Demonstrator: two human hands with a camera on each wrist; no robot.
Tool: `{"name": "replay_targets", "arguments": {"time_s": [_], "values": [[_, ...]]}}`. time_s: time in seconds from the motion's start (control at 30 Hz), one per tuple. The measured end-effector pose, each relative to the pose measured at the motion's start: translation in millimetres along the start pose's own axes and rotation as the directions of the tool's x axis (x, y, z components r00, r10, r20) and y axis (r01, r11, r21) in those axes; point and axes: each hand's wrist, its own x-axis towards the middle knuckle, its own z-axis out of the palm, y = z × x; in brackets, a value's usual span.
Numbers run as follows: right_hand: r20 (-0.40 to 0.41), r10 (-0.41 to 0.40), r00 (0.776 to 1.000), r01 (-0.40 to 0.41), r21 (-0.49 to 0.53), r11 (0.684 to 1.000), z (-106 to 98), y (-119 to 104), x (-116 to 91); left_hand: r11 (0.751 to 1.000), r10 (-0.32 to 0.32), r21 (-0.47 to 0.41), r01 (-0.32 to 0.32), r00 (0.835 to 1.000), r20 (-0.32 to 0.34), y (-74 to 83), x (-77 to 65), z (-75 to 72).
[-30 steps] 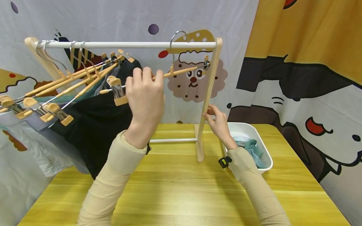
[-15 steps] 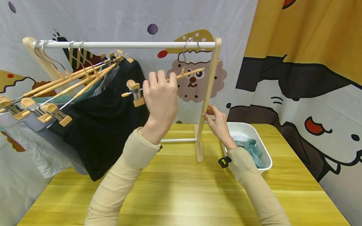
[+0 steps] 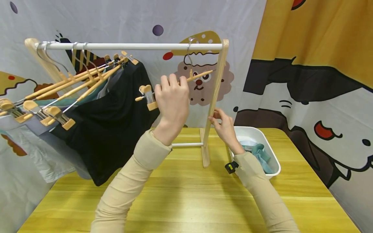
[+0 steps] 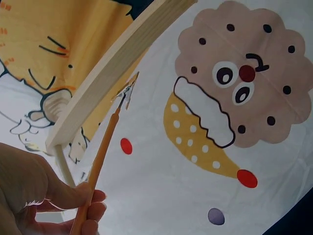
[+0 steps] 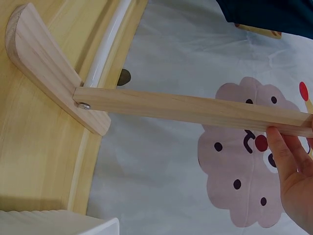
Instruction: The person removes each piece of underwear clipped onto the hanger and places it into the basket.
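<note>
My left hand (image 3: 172, 103) grips a wooden clip hanger (image 3: 201, 75) by its bar, below the white rail (image 3: 131, 46) of a clothes rack. Its metal hook overlaps the rail close to the right end. A wood-tipped clip (image 3: 149, 97) sticks out left of my fist. No garment shows on this hanger; in the left wrist view, thumb and fingers close round the bar (image 4: 102, 156). Lower down, my right hand (image 3: 226, 129) holds the rack's right wooden post (image 3: 216, 87) between thumb and fingers. The right wrist view shows fingertips against that post (image 5: 186, 108).
Several clip hangers (image 3: 75, 84) carry garments at the rail's left, black shorts (image 3: 110, 129) foremost. Behind my right forearm, a white bin (image 3: 275, 161) with teal cloth (image 3: 262, 155) stands on the wooden table (image 3: 186, 194). A printed curtain (image 3: 122, 19) backs everything.
My left hand has moved right with the hanger, away from the black shorts. The hanger's hook has shifted toward the rail's right end. My right hand stays on the post.
</note>
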Motion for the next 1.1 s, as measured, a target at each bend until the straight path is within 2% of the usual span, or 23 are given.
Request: {"name": "replay_targets", "arguments": {"time_s": [0.23, 0.4, 0.5, 0.7, 0.83, 0.97, 1.1], "values": [[0.0, -0.001, 1.0, 0.001, 0.011, 1.0, 1.0, 1.2, 0.4, 0.997, 0.033, 0.069, -0.024, 0.991, -0.133, 6.2, -11.8, 11.1], [-0.008, -0.003, 1.0, 0.003, 0.004, 1.0, 1.7, 2.0, 0.7, 0.997, 0.078, 0.015, -0.077, 0.966, -0.247, 6.9, -17.4, 17.0], [-0.015, -0.002, 1.0, 0.002, 0.002, 1.0, 1.8, 2.2, 0.7, 0.993, 0.106, -0.019, -0.116, 0.955, -0.278, 6.6, -21.4, 16.7], [-0.019, -0.008, 1.0, 0.008, -0.002, 1.0, 1.7, 2.7, 0.7, 0.984, 0.151, -0.041, -0.172, 0.938, -0.313, 5.7, -27.9, 7.8], [-0.02, -0.011, 1.0, 0.011, -0.006, 1.0, 1.5, 2.4, 0.6, 0.981, 0.153, -0.056, -0.184, 0.925, -0.348, 1.8, -30.6, -1.5], [-0.016, -0.008, 1.0, 0.008, -0.004, 1.0, 1.6, 2.7, 0.6, 0.981, 0.125, -0.1, -0.169, 0.929, -0.348, -7.9, -30.8, -13.2], [-0.013, -0.008, 1.0, 0.008, -0.007, 1.0, 1.6, 3.1, 0.3, 0.972, 0.067, -0.189, -0.14, 0.935, -0.348, -20.2, -28.8, -24.4]]}}
